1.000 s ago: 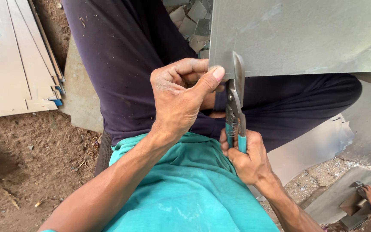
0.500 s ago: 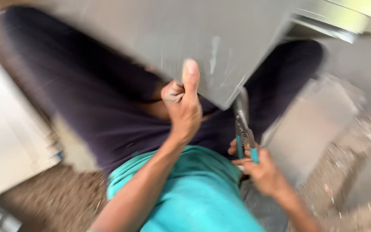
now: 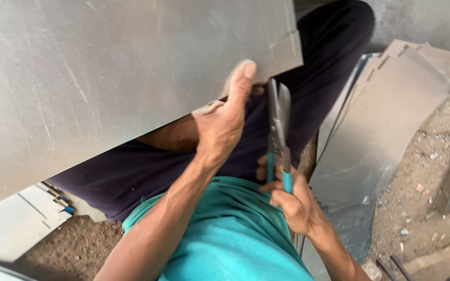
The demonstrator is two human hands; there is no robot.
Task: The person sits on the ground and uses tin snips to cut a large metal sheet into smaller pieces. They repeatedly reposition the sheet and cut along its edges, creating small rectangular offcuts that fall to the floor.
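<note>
The left hand [image 3: 222,122] grasps the lower edge of the metal sheet [image 3: 105,78]; just beside it, the right hand [image 3: 292,200] clenches the snips [image 3: 278,130].

Your left hand [image 3: 220,125] grips the lower edge of the large metal sheet [image 3: 105,73], thumb pressed flat on its face. Your right hand [image 3: 292,200] holds teal-handled snips [image 3: 278,132], blades upright just beside the sheet's corner.

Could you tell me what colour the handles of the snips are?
Teal-blue grips on the snips, held in the right hand; head view.
</note>
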